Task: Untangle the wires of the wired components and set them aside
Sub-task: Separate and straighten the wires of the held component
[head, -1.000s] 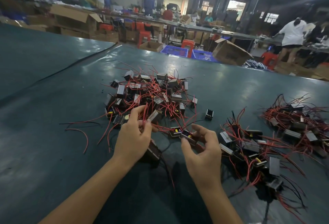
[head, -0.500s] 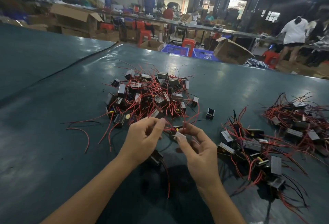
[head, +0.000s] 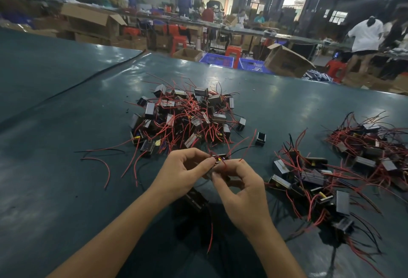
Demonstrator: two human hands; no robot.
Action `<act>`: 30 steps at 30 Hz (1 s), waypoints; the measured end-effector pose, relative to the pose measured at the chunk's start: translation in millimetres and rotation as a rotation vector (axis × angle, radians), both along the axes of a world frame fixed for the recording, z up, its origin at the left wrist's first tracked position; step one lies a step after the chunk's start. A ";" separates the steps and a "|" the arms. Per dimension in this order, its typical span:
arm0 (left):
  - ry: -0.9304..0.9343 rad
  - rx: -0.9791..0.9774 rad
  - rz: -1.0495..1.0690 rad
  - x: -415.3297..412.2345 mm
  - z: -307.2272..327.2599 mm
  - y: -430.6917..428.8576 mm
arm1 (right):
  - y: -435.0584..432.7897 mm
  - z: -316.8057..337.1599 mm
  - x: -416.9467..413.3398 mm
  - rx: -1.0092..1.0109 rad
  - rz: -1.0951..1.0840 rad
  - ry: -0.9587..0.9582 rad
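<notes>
Left hand (head: 184, 170) and right hand (head: 239, 186) both pinch one wired part (head: 217, 160) just near of the tangled pile (head: 185, 118).

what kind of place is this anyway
Most likely a factory assembly floor: heaps of wired components on a big work table, long benches with people working behind, and cardboard boxes and blue crates on the floor.

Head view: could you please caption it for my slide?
Left hand and right hand pinch a wired component near the tangled pile.
</notes>
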State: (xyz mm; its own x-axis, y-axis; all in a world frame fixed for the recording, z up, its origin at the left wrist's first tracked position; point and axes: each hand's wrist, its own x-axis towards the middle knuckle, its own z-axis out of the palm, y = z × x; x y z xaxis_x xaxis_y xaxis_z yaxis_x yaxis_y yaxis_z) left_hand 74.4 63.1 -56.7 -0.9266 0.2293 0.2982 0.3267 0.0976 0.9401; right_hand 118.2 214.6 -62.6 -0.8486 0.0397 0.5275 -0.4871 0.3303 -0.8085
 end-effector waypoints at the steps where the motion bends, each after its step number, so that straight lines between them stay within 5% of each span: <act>1: 0.000 -0.007 0.013 -0.8 -1.0 0.4 | 0.7 0.4 0.1 0.017 0.005 0.024; 4: -0.051 0.020 0.047 -1.3 -1.8 1.6 | -0.3 1.4 0.7 -0.078 -0.018 -0.008; 11: -0.089 0.118 0.122 -0.6 -0.8 4.6 | 6.9 6.5 -4.4 -0.654 -0.124 -0.275; 22: -0.150 0.186 0.171 -1.6 0.3 3.4 | 10.5 11.9 3.3 -0.494 0.294 -0.298; 30: -0.086 0.132 0.089 1.8 2.4 4.0 | 10.2 10.7 3.7 -0.891 0.340 -0.465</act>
State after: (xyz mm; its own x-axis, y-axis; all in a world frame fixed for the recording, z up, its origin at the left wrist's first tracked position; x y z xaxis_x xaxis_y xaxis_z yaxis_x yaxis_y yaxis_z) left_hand 76.2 67.1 -54.3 -0.9649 0.1093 0.2387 0.2398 -0.0032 0.9708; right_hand 121.9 224.9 -51.9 -0.9986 -0.0254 0.0457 -0.0231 -0.5687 -0.8223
